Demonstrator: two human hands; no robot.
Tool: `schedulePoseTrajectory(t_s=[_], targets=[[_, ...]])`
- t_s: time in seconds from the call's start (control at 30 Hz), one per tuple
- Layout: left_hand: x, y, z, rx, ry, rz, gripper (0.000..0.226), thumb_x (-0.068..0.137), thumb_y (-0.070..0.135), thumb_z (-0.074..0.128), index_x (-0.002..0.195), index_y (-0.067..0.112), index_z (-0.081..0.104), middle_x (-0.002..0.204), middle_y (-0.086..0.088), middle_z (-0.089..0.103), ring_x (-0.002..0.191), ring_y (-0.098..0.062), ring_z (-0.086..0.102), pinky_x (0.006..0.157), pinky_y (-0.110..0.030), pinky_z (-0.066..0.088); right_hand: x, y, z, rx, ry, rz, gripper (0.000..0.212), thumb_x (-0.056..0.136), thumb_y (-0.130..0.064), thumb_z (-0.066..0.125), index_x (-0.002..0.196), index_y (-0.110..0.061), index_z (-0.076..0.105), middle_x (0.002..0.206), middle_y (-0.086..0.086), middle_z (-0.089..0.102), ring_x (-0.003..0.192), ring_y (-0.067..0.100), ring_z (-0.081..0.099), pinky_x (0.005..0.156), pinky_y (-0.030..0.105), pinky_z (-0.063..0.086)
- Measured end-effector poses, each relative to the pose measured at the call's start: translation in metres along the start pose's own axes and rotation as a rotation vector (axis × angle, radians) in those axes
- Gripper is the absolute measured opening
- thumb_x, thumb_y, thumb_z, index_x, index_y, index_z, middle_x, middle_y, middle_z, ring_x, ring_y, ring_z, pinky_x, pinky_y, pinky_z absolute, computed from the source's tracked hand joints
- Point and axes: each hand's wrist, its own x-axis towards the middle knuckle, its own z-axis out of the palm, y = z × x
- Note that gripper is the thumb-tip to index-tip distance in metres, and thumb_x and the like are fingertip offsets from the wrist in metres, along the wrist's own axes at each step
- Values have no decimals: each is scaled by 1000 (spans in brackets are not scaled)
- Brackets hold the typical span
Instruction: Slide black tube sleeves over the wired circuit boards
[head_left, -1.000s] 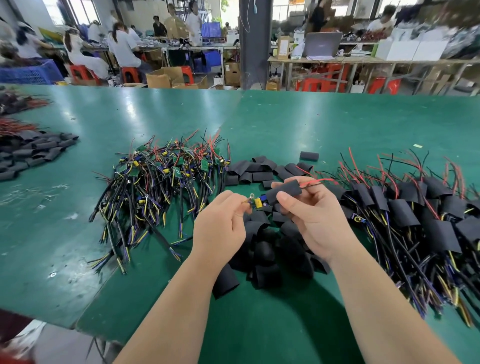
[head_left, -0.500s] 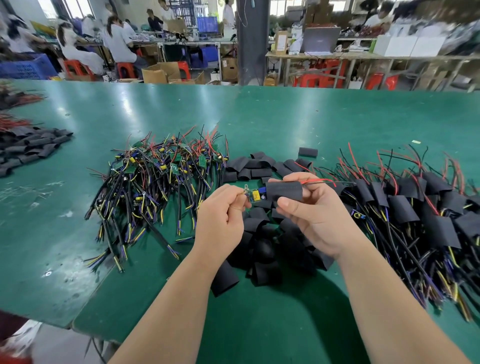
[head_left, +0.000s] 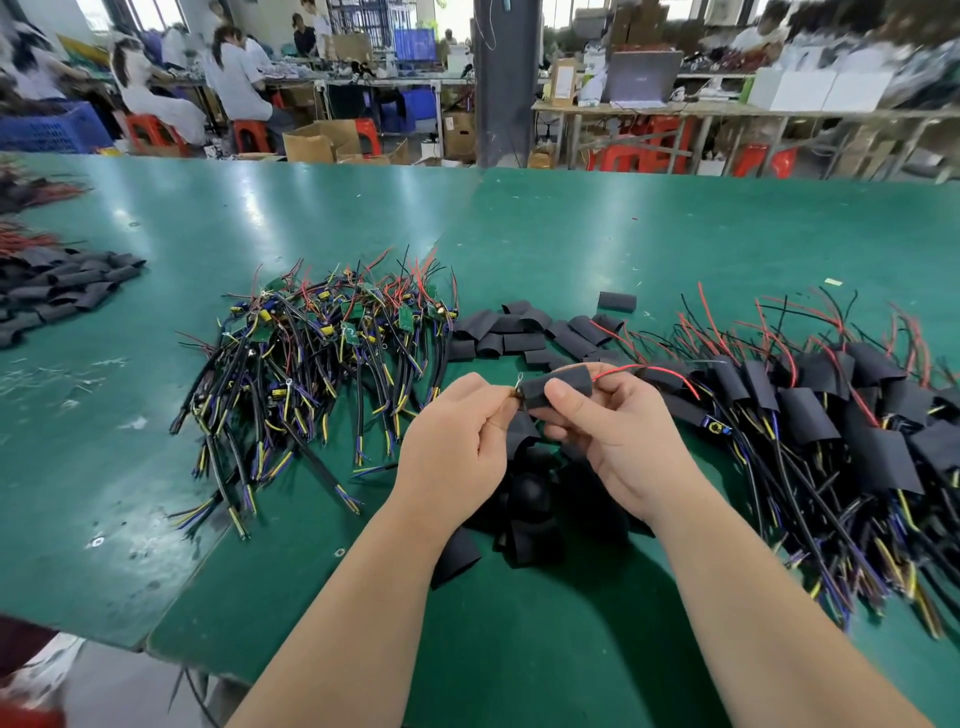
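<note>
The step in hand is the sliding itself: one sleeve (head_left: 558, 387) is held above the bench (head_left: 571, 234), in the middle of the view, and it covers almost the whole board (head_left: 518, 391). Only a small tip of the board shows at the sleeve's nine o'clock end. The left hand (head_left: 457, 441) pinches this tip between thumb and fingers. The right hand (head_left: 618, 436) grips the sleeve, with the thumb on top and the fingers curled under it. A red wire (head_left: 644, 370) comes out of the sleeve at the three o'clock end.

From the hands, the pile of bare boards (head_left: 322, 343) lies at ten o'clock, the loose sleeves (head_left: 519, 332) at twelve o'clock, and the pile of covered boards (head_left: 831, 415) at three o'clock.

I judge this piece almost finished. The next move calls for a short last pull so the tip goes inside. Then the piece goes to the three o'clock pile, and a bare board and a loose sleeve are needed.
</note>
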Motion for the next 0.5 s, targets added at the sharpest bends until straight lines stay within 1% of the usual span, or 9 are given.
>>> schedulePoseTrajectory(t_s=[0.07, 0.1, 0.13, 0.2, 0.27, 0.33, 0.4, 0.43, 0.5], targets=[[1, 1, -1, -23, 11, 3, 25, 94, 15, 47, 83, 1, 66, 72, -2, 49, 64, -23, 46, 58, -36, 40, 1, -1, -1, 72, 29, 44, 3, 69, -20, 72, 70, -20, 70, 82, 5, 75, 72, 15, 72, 56, 20, 52], [1, 0, -2, -31, 12, 2, 25, 94, 14, 47, 85, 1, 66, 73, -1, 48, 64, -22, 45, 58, -34, 39, 1, -2, -1, 83, 44, 53, 3, 68, -22, 72, 67, -21, 70, 81, 3, 75, 72, 14, 72, 57, 19, 53], [1, 0, -3, -27, 4, 3, 26, 94, 14, 47, 84, 1, 66, 73, 0, 47, 64, -22, 44, 59, -33, 38, 1, -3, -2, 83, 53, 51, 5, 68, -22, 73, 68, -20, 69, 80, 2, 74, 72, 14, 72, 58, 20, 53], [0, -1, -3, 26, -38, 13, 24, 93, 14, 46, 80, 1, 62, 73, -1, 46, 65, -23, 45, 58, -35, 39, 1, -3, -1, 23, 70, 32, 17, 67, -22, 74, 77, -15, 64, 77, 2, 73, 71, 15, 71, 57, 20, 53], [-1, -1, -3, 111, -86, 25, 18, 88, 11, 47, 80, 4, 61, 77, -5, 49, 68, -28, 49, 57, -41, 43, 0, 1, -1, -113, 99, 25, 25, 68, -20, 78, 87, -12, 62, 78, 3, 74, 72, 16, 71, 59, 22, 53], [-1, 0, -1, 156, -107, 30, 17, 83, 8, 46, 82, 5, 62, 81, -7, 52, 69, -32, 51, 57, -44, 45, 0, 3, 1, -235, 119, 15, 23, 74, -14, 79, 91, -12, 64, 82, 5, 74, 75, 18, 70, 62, 26, 53], [-1, -1, 0, 145, -90, 37, 18, 84, 7, 47, 84, 2, 64, 81, -9, 53, 68, -32, 51, 57, -46, 45, -1, 4, 3, -277, 113, 3, 21, 76, -10, 79, 92, -14, 66, 83, 6, 74, 76, 21, 69, 65, 29, 53], [0, -2, 0, 134, -69, 40, 19, 85, 6, 49, 87, 0, 67, 79, -10, 53, 67, -31, 51, 58, -45, 45, -1, 4, 4, -289, 108, -5, 22, 77, -8, 78, 93, -16, 66, 84, 5, 74, 76, 21, 69, 65, 29, 54], [1, -7, 1, 109, -13, 40, 21, 88, 3, 55, 102, -1, 70, 75, -10, 55, 65, -25, 51, 63, -40, 44, -2, 4, 7, -339, 108, -15, 30, 78, -4, 76, 102, -19, 66, 89, 5, 75, 81, 21, 70, 71, 30, 56]])
